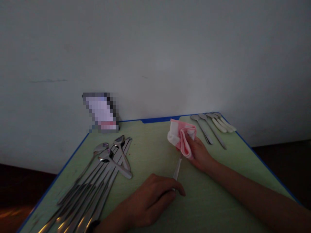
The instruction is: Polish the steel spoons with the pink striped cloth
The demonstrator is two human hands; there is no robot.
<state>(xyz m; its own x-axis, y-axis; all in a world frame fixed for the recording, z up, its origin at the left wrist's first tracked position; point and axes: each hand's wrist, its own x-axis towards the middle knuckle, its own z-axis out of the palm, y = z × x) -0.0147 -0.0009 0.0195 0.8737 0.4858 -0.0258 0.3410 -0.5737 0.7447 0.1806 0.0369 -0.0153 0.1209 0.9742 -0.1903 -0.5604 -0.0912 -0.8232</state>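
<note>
My left hand (155, 200) pinches the handle end of a metal piece of cutlery (177, 169) low over the table. Its far end disappears into a folded pink-and-white cloth (180, 134), so I cannot tell whether it is a spoon. My right hand (200, 153) is closed on that cloth, pressing it around the hidden end. To the left of my left hand lies a pile of shiny cutlery (89, 187) with long handles, and a few short spoons (121, 170) rest on top. Beyond my right hand, several spoons (202, 129) lie side by side.
The pale green tabletop (145, 145) has a blue edge and stands against a grey wall (155, 58). A phone-like device (102, 111), blurred out, leans at the back left. Several white-handled pieces of cutlery (224, 124) lie at the back right corner.
</note>
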